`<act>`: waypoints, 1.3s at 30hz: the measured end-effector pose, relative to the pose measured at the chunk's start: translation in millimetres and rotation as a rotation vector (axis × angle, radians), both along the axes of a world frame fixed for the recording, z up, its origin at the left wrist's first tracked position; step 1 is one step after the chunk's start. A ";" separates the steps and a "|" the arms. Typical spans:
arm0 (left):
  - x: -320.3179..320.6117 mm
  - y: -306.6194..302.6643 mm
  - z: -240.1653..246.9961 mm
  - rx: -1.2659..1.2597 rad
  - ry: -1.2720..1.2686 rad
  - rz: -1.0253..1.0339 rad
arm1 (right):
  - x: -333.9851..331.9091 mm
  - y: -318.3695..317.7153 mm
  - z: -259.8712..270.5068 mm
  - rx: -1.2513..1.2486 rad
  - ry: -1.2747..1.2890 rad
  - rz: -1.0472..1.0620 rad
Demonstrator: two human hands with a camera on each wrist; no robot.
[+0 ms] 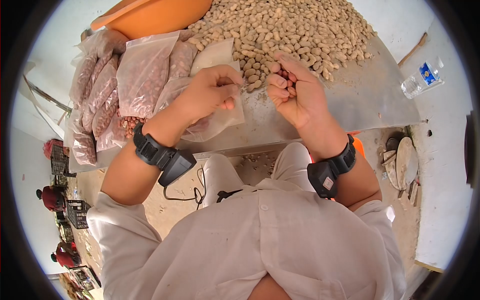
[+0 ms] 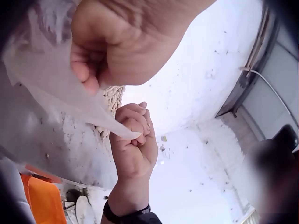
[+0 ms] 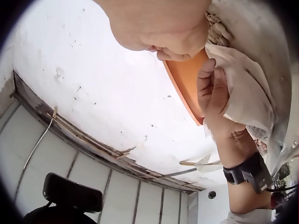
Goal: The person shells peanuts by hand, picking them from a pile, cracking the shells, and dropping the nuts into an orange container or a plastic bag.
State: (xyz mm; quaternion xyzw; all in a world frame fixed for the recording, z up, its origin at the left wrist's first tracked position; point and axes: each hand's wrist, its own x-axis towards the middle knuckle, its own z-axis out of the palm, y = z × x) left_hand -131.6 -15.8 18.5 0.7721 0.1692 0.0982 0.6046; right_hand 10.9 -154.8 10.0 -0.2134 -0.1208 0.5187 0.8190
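My left hand (image 1: 212, 90) pinches the edge of a clear plastic bag (image 1: 231, 111) (image 2: 49, 88), and the bag hangs from the fingers over the table's near side. In the left wrist view, a corner of the film stretches across toward my right hand (image 1: 302, 95) (image 2: 135, 140). The right hand is cupped, fingers curled round several reddish peanut kernels (image 1: 286, 77). In the right wrist view its back hides the kernels, and my left hand (image 3: 215, 95) shows beyond it with the bag (image 3: 245, 74).
A large heap of unshelled peanuts (image 1: 280, 30) covers the back of the metal table (image 1: 370, 100). Filled bags of red kernels (image 1: 145, 75) pile up at left, beside an orange basin (image 1: 150, 17). At right is a plastic bottle (image 1: 422, 80). Black crates (image 1: 77, 212) stand far left.
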 end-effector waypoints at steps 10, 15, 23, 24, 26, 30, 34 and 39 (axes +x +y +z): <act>-23.6 8.9 -13.2 -0.301 -0.352 0.123 | -21.4 25.7 14.8 0.001 -0.065 0.085; -29.3 4.2 -11.0 -0.360 -0.357 0.117 | -26.0 31.0 11.8 0.002 -0.069 0.096; -17.4 1.1 -21.5 -0.281 -0.307 0.107 | -25.8 25.2 7.6 -0.049 -0.039 0.061; -17.3 -0.7 -20.0 -0.170 -0.270 0.118 | -23.7 23.9 6.5 -0.052 -0.037 0.055; -17.5 -4.6 -16.4 0.052 -0.194 0.141 | -19.2 20.6 4.1 -0.063 -0.034 0.036; -15.0 -7.8 -17.6 0.566 -0.075 0.136 | -10.6 13.4 -3.6 -0.056 -0.012 0.005; -8.4 -19.1 -7.1 0.850 0.150 0.121 | -6.3 9.3 -11.7 -0.039 -0.002 -0.006; -1.0 -26.0 -7.0 1.093 0.149 0.164 | -4.8 6.9 -14.0 -0.054 -0.014 0.000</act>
